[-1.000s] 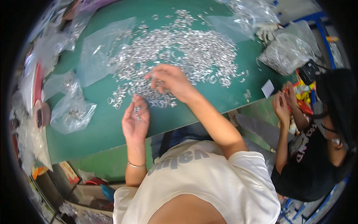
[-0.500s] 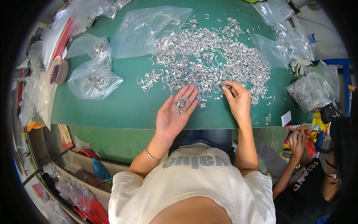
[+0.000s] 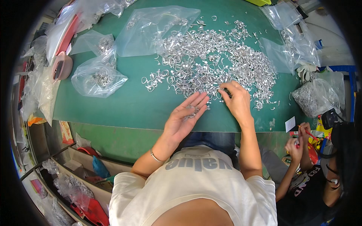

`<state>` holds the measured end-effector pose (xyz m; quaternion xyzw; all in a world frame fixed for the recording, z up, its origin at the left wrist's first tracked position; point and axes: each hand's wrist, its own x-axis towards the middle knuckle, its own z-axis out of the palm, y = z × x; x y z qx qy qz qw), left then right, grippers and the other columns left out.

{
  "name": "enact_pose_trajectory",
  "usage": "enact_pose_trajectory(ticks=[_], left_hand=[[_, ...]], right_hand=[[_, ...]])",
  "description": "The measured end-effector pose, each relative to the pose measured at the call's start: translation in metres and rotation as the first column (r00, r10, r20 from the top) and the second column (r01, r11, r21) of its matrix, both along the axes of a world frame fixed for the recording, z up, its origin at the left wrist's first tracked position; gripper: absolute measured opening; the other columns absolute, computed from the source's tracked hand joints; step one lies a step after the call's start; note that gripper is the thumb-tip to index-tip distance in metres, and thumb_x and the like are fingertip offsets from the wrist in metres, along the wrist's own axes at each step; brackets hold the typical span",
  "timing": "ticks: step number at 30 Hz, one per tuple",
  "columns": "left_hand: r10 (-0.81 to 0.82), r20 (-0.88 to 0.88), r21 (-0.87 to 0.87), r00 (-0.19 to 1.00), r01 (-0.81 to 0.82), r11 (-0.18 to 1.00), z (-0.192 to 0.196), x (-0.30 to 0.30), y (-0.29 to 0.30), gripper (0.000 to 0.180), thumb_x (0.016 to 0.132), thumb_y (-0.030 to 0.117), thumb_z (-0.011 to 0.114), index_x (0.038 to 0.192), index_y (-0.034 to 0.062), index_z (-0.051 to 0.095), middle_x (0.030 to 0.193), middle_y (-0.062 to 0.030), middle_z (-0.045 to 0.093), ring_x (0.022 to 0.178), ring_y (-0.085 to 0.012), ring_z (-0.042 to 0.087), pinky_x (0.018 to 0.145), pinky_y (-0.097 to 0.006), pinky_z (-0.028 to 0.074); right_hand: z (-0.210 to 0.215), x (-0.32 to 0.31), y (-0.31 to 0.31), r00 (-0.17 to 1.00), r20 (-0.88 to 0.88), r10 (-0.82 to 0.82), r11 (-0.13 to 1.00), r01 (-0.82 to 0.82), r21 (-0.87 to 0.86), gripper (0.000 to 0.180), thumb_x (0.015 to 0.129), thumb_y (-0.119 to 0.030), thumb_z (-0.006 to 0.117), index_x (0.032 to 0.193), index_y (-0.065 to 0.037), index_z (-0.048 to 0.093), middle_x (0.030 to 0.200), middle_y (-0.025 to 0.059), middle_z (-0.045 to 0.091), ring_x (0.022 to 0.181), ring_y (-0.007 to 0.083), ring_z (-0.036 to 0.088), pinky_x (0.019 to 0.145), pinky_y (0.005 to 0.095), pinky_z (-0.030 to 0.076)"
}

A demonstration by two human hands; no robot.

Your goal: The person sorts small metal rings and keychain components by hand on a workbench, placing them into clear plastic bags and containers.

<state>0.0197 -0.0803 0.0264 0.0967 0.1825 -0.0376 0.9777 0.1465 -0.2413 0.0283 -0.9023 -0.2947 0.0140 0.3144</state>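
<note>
A wide heap of small silver metal rings (image 3: pixel 211 49) is spread over the green table (image 3: pixel 139 109). My left hand (image 3: pixel 183 119) is turned palm up just in front of the heap, its fingers stretched out. Several silver rings (image 3: pixel 192 112) lie in its palm, partly covered by the thumb. At the near edge of the heap, my right hand (image 3: pixel 236 98) has thumb and forefinger pinched among the rings. Whatever sits between those fingertips is too small and hidden to make out.
Clear plastic bags holding silver pieces lie at left (image 3: pixel 100 77), and an opened bag (image 3: pixel 151 32) lies behind. A full bag (image 3: pixel 307 100) stands at the right edge by a white card (image 3: pixel 290 124). A co-worker's hands (image 3: pixel 298 143) hold something red at lower right.
My left hand has moved right, and its thumb has folded over the rings in the palm. My right hand has shifted slightly left along the heap. The view has shifted slightly.
</note>
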Motion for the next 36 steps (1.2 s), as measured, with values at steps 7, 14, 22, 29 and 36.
enact_pose_trajectory(ticks=[7, 14, 22, 29, 36], left_hand=[[-0.012, -0.108, -0.051, 0.994, 0.006, 0.999, -0.001, 0.0, -0.001, 0.048, 0.088, -0.001, 0.046, 0.133, -0.0079, 0.03, 0.14, -0.0246, 0.031, 0.129, -0.0321, 0.036, 0.106, -0.038, 0.036], [-0.021, -0.067, -0.122, 0.998, 0.013, 0.992, -0.005, 0.0, 0.0, 0.046, 0.089, 0.002, 0.043, 0.132, -0.0084, 0.031, 0.139, -0.0254, 0.032, 0.128, -0.0328, 0.037, 0.105, -0.041, 0.036], [-0.031, -0.082, -0.106, 0.996, 0.022, 0.994, -0.004, 0.0, 0.0, 0.042, 0.089, 0.002, 0.042, 0.129, -0.009, 0.035, 0.136, -0.025, 0.037, 0.125, -0.0326, 0.04, 0.104, -0.04, 0.037], [-0.034, -0.083, -0.077, 0.996, 0.028, 0.997, -0.004, -0.002, 0.0, 0.042, 0.09, 0.003, 0.042, 0.13, -0.01, 0.033, 0.135, -0.0253, 0.038, 0.124, -0.0319, 0.042, 0.104, -0.038, 0.038], [-0.028, -0.114, -0.096, 0.993, 0.017, 0.995, -0.004, -0.002, 0.001, 0.042, 0.088, 0.0, 0.043, 0.128, -0.0093, 0.036, 0.135, -0.0256, 0.038, 0.124, -0.0324, 0.042, 0.103, -0.04, 0.039]], right_hand=[[-0.006, 0.0, -0.016, 0.885, -0.449, -0.124, 0.889, 0.3, 0.346, 0.008, 0.08, -0.004, 0.065, 0.083, -0.002, 0.059, 0.067, -0.0028, 0.053, 0.059, 0.0031, 0.041, 0.052, 0.0205, 0.036], [0.006, 0.011, -0.03, 0.56, -0.818, 0.135, 0.716, 0.515, 0.471, 0.008, 0.086, -0.003, 0.052, 0.093, -0.001, 0.056, 0.083, 0.0056, 0.058, 0.061, 0.0103, 0.047, 0.052, 0.0226, 0.038], [0.009, 0.015, -0.023, 0.644, -0.761, 0.079, 0.683, 0.521, 0.511, 0.025, 0.083, 0.002, 0.049, 0.106, -0.002, 0.059, 0.081, 0.0036, 0.049, 0.061, 0.0112, 0.042, 0.056, 0.0221, 0.038], [-0.006, 0.017, -0.01, 0.958, -0.089, -0.271, 0.951, 0.281, 0.128, 0.016, 0.08, -0.003, 0.061, 0.096, -0.001, 0.063, 0.072, 0.0043, 0.047, 0.059, 0.0151, 0.043, 0.056, 0.0279, 0.039], [0.0, 0.012, -0.01, 0.953, 0.026, -0.302, 0.95, 0.303, -0.072, 0.014, 0.079, -0.017, 0.066, 0.082, -0.003, 0.063, 0.08, 0.0135, 0.06, 0.068, 0.034, 0.059, 0.062, 0.0418, 0.046]])
